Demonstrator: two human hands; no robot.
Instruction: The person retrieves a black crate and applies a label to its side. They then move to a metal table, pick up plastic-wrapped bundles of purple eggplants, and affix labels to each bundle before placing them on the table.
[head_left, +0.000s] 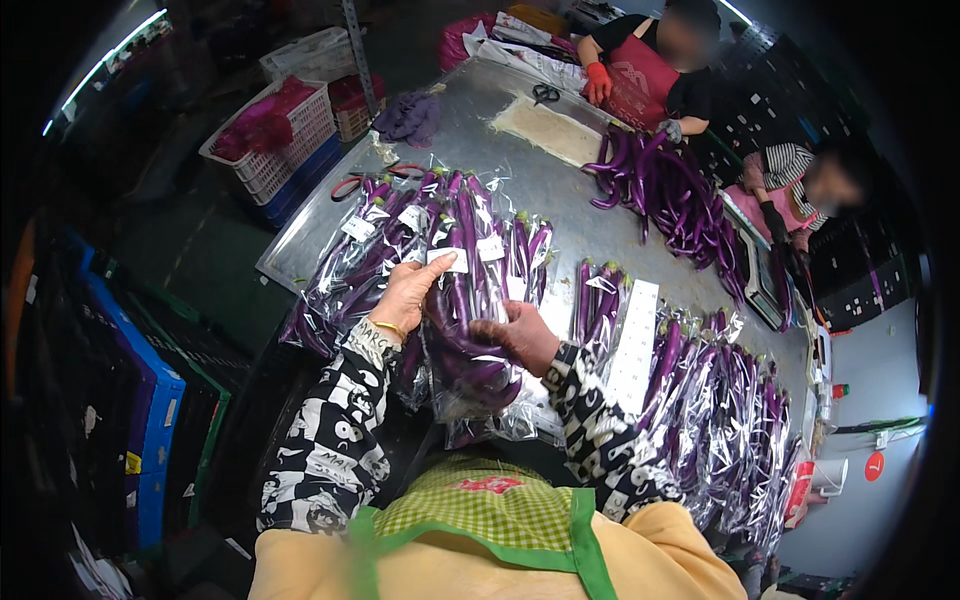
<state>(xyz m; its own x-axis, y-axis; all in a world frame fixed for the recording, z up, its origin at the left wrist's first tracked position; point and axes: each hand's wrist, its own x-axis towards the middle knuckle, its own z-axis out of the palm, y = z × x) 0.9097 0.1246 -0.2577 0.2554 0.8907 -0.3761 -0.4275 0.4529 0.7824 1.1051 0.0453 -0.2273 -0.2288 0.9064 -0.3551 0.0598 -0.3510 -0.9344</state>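
Before me on a metal table lies a clear plastic bag of long purple eggplants (466, 300). My left hand (411, 294) is at the bag's left side, its thumb on a white label (448, 260). The fingers of my right hand (519, 336) touch the right side of the same bag, lower down. More bagged eggplants (360, 259) with labels lie to the left, and others stand behind. To the right are a smaller bag of eggplants (598, 300), a sheet of white labels (634, 345) and a long row of bagged eggplants (720, 420).
Across the metal table (465, 105) lie loose eggplants (675, 195), a scale (761, 281), black scissors (545, 94) and a purple cloth (407, 118). Red-handled scissors (346, 188) lie at the left. Two people stand at the far side. Crates (296, 127) stand beyond the left edge.
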